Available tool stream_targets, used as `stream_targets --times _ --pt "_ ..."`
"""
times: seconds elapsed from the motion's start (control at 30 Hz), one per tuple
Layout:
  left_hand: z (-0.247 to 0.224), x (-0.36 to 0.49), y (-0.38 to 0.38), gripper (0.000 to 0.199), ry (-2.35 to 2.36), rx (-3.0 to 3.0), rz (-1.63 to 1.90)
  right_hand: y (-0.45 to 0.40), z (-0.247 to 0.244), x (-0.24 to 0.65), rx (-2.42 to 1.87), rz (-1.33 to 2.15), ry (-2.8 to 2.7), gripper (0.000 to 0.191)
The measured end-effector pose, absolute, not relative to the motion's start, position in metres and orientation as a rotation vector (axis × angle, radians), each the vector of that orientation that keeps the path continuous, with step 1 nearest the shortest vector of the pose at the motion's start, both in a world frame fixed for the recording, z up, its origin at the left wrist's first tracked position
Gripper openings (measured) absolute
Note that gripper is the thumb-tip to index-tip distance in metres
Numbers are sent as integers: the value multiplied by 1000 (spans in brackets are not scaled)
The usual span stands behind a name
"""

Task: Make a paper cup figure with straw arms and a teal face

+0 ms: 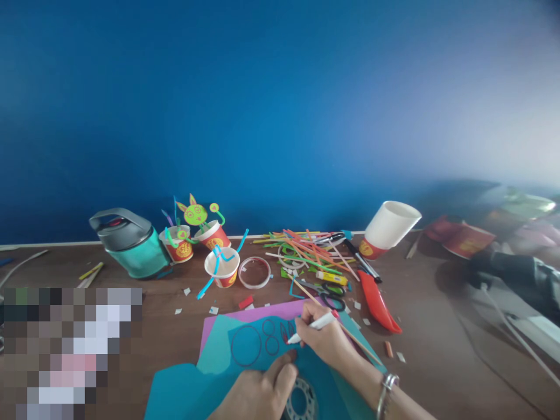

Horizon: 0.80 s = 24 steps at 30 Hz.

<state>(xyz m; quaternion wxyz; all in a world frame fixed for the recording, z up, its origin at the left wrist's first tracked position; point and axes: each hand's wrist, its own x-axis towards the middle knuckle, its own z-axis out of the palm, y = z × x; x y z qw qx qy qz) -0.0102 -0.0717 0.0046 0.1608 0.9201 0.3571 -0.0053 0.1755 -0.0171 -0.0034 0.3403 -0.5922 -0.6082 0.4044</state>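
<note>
My right hand grips a white marker, its tip touching a blue sheet of paper. Drawn in dark line on the sheet are a large circle, two smaller circles and pointed ear-like shapes beside the tip. My left hand rests on the same sheet, fingers extended towards the drawing, pressing it down. By its fingers lies a round white ring with holes, partly hidden by the hand. Beneath the blue sheet show purple paper and lighter teal paper. A thin wooden stick passes under my right forearm.
Behind the paper are scissors, a glue stick, piled coloured straws and a tape ring. Decorated paper cups and a teal lidded container stand left. Rightward are stacked white cups and a red pouch.
</note>
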Motion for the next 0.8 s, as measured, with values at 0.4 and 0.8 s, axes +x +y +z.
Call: stream_targets --times 0.4,0.8 --pt "5 -10 -73 31 1044 2610 -41 -17 1 176 -1502 1125 -1547 23" --pt "5 -4 -66 61 1049 2577 67 -14 33 166 -1422 1420 -1151 38"
